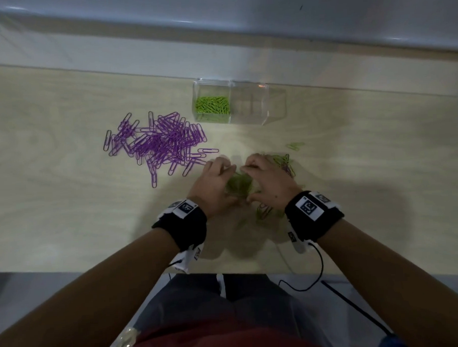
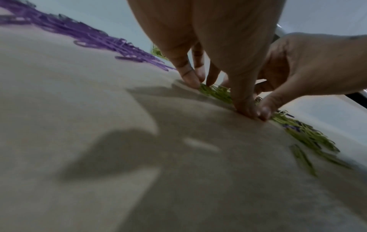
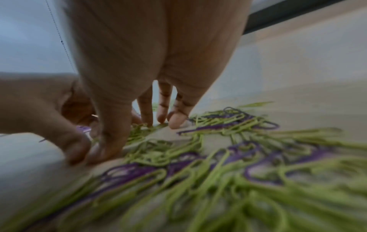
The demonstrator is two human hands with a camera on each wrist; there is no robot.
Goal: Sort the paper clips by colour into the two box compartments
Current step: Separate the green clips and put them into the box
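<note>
A clear two-compartment box (image 1: 272,111) stands at the table's far side. Its left compartment holds green clips (image 1: 212,108); nothing shows in the right one (image 1: 248,107). A heap of purple clips (image 1: 158,142) lies left of the box. Near the table's middle, my left hand (image 1: 217,179) and right hand (image 1: 265,179) are cupped round a small bunch of green clips (image 1: 239,184) on the table. Their fingertips meet at the far side and their thumbs at the near side. The left fingers (image 2: 190,78) and right fingers (image 3: 178,119) press down onto the wood.
Loose green clips mixed with a few purple ones (image 3: 238,141) lie right of and under my right hand (image 1: 285,163). One green clip (image 1: 295,145) lies apart, further right. The table's near edge (image 1: 253,270) is close to my body, and a wall runs behind the box.
</note>
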